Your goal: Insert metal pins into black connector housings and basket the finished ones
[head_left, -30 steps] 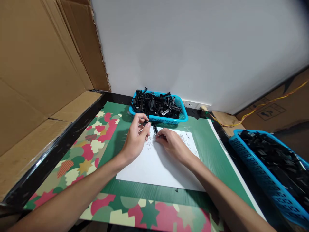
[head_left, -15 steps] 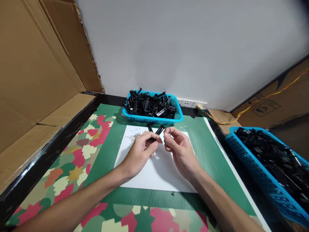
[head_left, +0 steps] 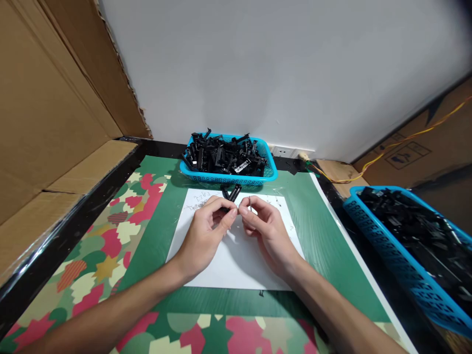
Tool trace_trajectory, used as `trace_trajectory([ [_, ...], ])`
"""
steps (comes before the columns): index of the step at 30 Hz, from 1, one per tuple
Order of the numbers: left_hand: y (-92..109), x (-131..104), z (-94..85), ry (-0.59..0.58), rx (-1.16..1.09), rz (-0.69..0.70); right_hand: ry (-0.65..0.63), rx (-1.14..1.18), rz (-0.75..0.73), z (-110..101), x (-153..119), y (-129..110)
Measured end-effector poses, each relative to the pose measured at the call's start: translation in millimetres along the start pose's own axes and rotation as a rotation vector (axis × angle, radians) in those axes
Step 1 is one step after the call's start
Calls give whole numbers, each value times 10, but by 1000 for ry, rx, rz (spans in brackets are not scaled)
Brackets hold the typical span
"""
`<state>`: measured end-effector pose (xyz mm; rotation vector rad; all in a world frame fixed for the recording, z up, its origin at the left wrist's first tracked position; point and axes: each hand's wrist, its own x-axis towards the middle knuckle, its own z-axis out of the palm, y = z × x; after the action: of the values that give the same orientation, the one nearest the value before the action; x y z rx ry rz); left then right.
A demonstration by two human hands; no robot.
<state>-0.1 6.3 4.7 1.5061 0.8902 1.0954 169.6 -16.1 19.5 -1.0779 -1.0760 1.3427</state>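
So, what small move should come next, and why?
Perhaps steady the small black piece in the left hand and bring the thin grey rod in the right hand to it, since both hands are close together above the white rectangular sheet.

A framed pictogram (head_left: 408, 155) marks the cardboard box (head_left: 448, 130) far right of the right hand (head_left: 268, 223); beyond the grip, black parts (head_left: 220, 156) carry a white label (head_left: 242, 167), unreadably small.

My black tabletop (head_left: 162, 148) carries a patterned green cover (head_left: 326, 236), a white sheet (head_left: 243, 268) mid-surface and, near the far edge, a blue basket (head_left: 221, 177).
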Motion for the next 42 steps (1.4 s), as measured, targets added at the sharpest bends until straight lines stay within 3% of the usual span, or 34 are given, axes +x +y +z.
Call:
trace_trajectory([
  [6,-24,5,-43,-37,165,54,-25,-536,-261,-152,11,-114],
  [10,-29,-5,-55,-75,232,28,-77,-744,-335,-217,1,-190],
  [13,-28,-14,-42,-122,194,-11,-96,-729,-268,-315,30,-225],
  [18,-41,-36,11,-235,-1,-216,103,-652,-157,-543,130,-170],
  [22,-68,-65,41,-239,-72,-313,80,-679,-131,-585,175,-76],
  [31,-113,-90,54,-230,-43,-313,17,-867,-136,-502,184,16],
  [42,-92,-86,43,-242,-99,-319,41,-972,-194,-483,154,77],
])
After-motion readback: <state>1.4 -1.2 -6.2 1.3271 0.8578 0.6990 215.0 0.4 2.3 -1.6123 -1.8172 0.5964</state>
